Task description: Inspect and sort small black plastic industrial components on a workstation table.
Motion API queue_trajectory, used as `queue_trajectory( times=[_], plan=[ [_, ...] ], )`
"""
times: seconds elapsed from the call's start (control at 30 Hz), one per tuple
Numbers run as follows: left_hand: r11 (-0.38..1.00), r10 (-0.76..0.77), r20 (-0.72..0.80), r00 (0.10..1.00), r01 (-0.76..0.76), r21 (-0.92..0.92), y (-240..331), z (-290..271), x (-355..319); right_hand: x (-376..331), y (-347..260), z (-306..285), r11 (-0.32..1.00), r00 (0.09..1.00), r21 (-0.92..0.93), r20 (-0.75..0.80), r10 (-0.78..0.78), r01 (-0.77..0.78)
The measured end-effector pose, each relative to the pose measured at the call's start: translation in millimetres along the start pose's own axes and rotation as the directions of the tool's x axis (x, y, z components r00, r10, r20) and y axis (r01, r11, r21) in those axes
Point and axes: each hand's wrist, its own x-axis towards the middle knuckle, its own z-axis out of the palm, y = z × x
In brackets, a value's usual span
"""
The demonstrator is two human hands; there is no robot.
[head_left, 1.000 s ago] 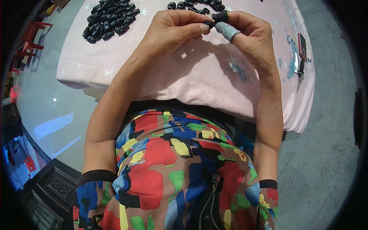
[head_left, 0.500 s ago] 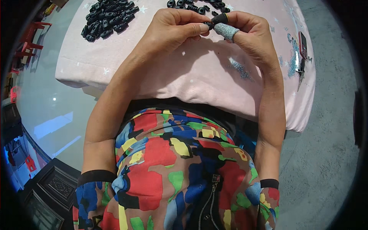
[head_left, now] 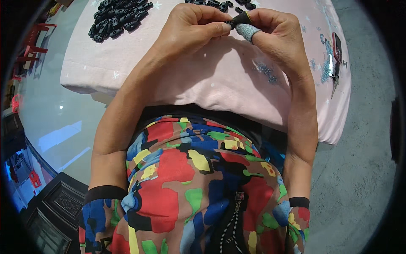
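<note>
My left hand (head_left: pixel 192 26) pinches a small black plastic piece (head_left: pixel 230 24) between thumb and fingertips, above the far part of the table. My right hand (head_left: pixel 279 36) meets it from the other side, its thumb and index finger closed on the same piece. A grey knitted finger cover (head_left: pixel 247 32) is on the right thumb, and a black one (head_left: pixel 242 18) with a yellow edge covers the index fingertip. Most of the piece is hidden by the fingers. Beyond my left hand lies a heap of similar black plastic pieces (head_left: pixel 118 17).
A pale pink patterned cloth (head_left: pixel 114 63) covers the table. More black pieces (head_left: pixel 223 6) lie scattered beyond my hands. Near the right edge rest a red-and-black object (head_left: pixel 337 47) and a slim pointed tool (head_left: pixel 335 80). Red chairs (head_left: pixel 34 53) stand on the floor at far left.
The fingers of both hands have shifted slightly around the black piece, which shows a little differently between them. The heap and table edge sit slightly higher in view.
</note>
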Motion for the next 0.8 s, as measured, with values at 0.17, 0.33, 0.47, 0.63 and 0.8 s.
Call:
queue_trajectory(
  times=[0.17, 0.33, 0.47, 0.63, 0.8],
  plan=[
    [0.999, 0.027, 0.02, 0.999, -0.027, -0.035, 8.8, 1.6, -2.1, 4.7, 12.6, -11.6, 0.996, 0.999, 0.092, 0.031, 0.011, -0.014],
    [1.0, -0.012, 0.067, 0.998, 0.011, 0.014, 5.4, -1.9, -1.2, 5.9, 9.9, -14.2, 0.985, 0.987, 0.138, 0.139, 0.081, -0.1],
    [0.998, 0.038, 0.047, 0.998, -0.04, 0.043, 4.7, 2.8, -0.6, 3.3, 6.8, -9.7, 0.995, 0.994, 0.081, 0.091, 0.058, -0.065],
    [0.984, -0.076, 0.019, 0.997, 0.078, -0.16, 18.2, 10.1, 0.9, 1.4, -35.8, 0.9, 0.988, 0.988, -0.034, 0.01, 0.152, -0.152],
    [0.96, -0.185, -0.037, 0.982, 0.172, -0.219, 21.8, 11.9, 8.2, 3.2, -35.0, 8.9, 0.999, 0.988, 0.023, -0.154, 0.028, -0.025]
  ],
)
